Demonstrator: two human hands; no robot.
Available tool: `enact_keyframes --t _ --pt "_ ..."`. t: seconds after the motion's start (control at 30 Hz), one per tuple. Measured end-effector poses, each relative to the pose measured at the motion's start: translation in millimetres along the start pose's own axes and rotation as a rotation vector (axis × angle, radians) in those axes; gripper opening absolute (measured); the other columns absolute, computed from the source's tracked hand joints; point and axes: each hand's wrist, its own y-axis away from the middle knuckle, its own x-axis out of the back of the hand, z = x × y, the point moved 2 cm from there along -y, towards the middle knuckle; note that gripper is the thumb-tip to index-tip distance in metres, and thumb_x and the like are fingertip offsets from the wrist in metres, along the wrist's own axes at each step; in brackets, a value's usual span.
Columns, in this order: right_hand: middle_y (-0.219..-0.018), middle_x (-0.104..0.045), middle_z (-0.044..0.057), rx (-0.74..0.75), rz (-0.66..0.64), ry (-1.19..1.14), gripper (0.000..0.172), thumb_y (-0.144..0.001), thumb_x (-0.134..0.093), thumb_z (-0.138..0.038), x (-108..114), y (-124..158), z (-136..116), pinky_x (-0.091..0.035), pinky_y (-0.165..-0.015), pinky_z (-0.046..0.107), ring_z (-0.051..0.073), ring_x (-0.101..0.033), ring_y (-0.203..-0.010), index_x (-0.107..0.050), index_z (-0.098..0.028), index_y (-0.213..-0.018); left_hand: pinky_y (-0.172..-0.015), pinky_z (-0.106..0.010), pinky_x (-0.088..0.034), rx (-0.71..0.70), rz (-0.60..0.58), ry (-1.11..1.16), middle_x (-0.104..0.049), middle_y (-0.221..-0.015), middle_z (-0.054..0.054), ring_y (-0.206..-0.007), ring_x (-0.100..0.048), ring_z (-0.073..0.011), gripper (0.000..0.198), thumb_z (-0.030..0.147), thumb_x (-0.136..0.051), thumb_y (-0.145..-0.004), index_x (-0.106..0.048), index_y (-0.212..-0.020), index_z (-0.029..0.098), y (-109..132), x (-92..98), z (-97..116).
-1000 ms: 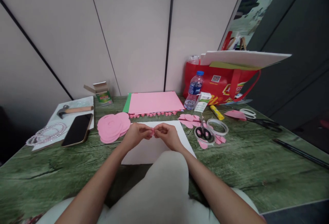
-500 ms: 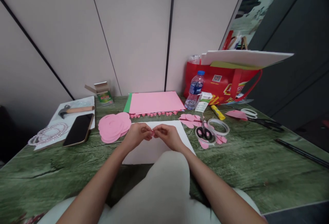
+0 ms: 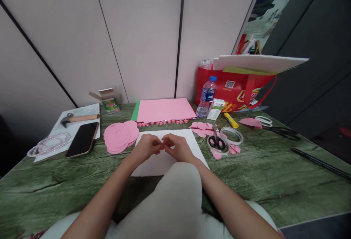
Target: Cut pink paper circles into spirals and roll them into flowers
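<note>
Above a white sheet, my left hand and my right hand meet at the fingertips, both closed in a pinch. Between them is a small piece of pink paper, almost wholly covered by the fingers now; it showed there a moment earlier. Left of my left hand lies a stack of pink paper spirals. Beyond the hands, a row of small pink paper rolls runs along the front of a pile of pink sheets.
To the right are cut pink petals, black-handled scissors, a tape roll, a glue stick, a water bottle and a red bag. On the left lie a phone, a hammer and bead strings.
The pink paper between my fingertips was visible and is now mostly hidden by them. My fingers have shifted slightly; the whole view has moved a little.
</note>
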Motion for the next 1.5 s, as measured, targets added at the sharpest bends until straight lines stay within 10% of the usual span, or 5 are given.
enact_keyframes --t 0.8,1.5 --pt "-0.058 -0.060 -0.004 -0.506 0.497 -0.705 0.019 -0.057 -0.064 -0.020 -20.3 1.8 0.3 -0.054 -0.055 0.028 0.014 -0.061 -0.053 -0.052 -0.018 -0.072 -0.060 -0.028 -0.052 -0.024 0.391 0.199 -0.068 -0.065 -0.005 -0.061 -0.064 -0.0171 0.014 0.024 -0.057 -0.067 -0.063 -0.072 0.013 -7.0 -15.9 6.4" --pt "-0.056 -0.064 0.001 -0.384 0.208 -0.492 0.009 -0.064 -0.061 -0.026 -0.9 -1.5 -1.0 -0.051 -0.054 0.026 0.016 -0.062 -0.053 -0.062 -0.017 -0.066 -0.054 -0.023 -0.049 -0.100 0.319 0.020 -0.069 -0.063 -0.003 -0.059 -0.062 -0.0152 0.012 0.021 -0.058 -0.066 -0.068 -0.070 0.016 -5.4 -5.8 7.2"
